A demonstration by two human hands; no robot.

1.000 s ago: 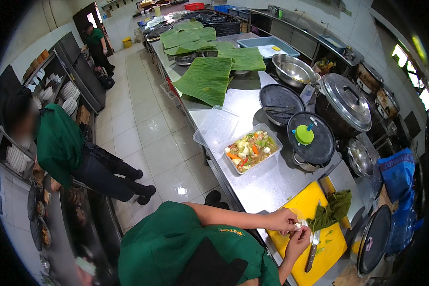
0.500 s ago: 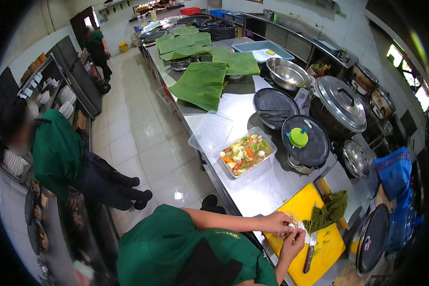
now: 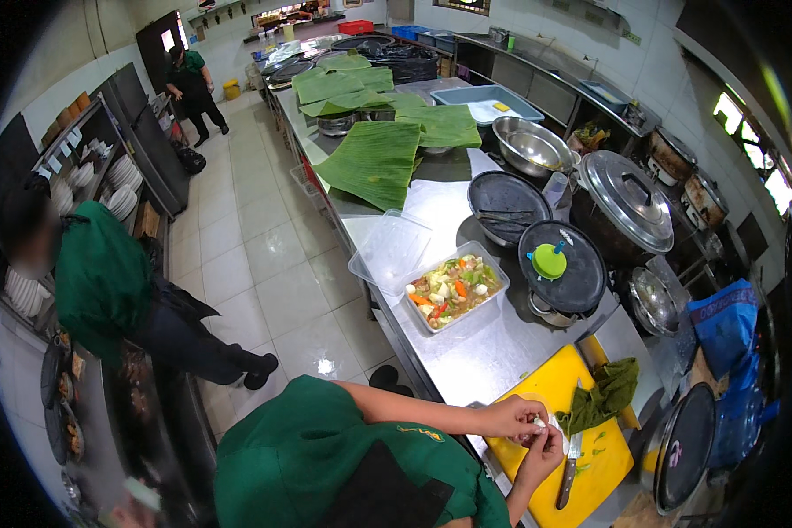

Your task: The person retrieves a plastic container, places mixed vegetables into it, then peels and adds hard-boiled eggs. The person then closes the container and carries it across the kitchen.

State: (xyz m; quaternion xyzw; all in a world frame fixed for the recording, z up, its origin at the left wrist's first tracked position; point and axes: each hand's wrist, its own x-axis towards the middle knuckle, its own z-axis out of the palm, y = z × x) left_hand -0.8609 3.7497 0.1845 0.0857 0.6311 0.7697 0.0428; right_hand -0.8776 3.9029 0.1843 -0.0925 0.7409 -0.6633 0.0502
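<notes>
My left hand [image 3: 512,417] and my right hand [image 3: 547,447] meet over the near left part of a yellow cutting board [image 3: 609,462]. Fingertips of both hands pinch a small whitish piece [image 3: 539,423], too small to identify. A knife [image 3: 568,476] with a brown handle lies on the board beside my right hand. Just beyond the hands, a crumpled dark green cloth [image 3: 604,396] rests across the board's far right part. Further up the steel table stands a clear plastic container [image 3: 435,328] of mixed chopped vegetables, with small white egg-like balls among them.
A clear lid [image 3: 387,255] lies left of the container. To its right sit a black round lid [image 3: 576,286] with a green object on it, and a large lidded pot [image 3: 627,198]. Banana leaves [image 3: 374,163] cover the table's far part. A co-worker [image 3: 106,282] in green stands at left.
My hands stay together over the board, with small finger movements around the whitish piece. The far person has turned and stands with arms forward. The nearer co-worker has shifted slightly left.
</notes>
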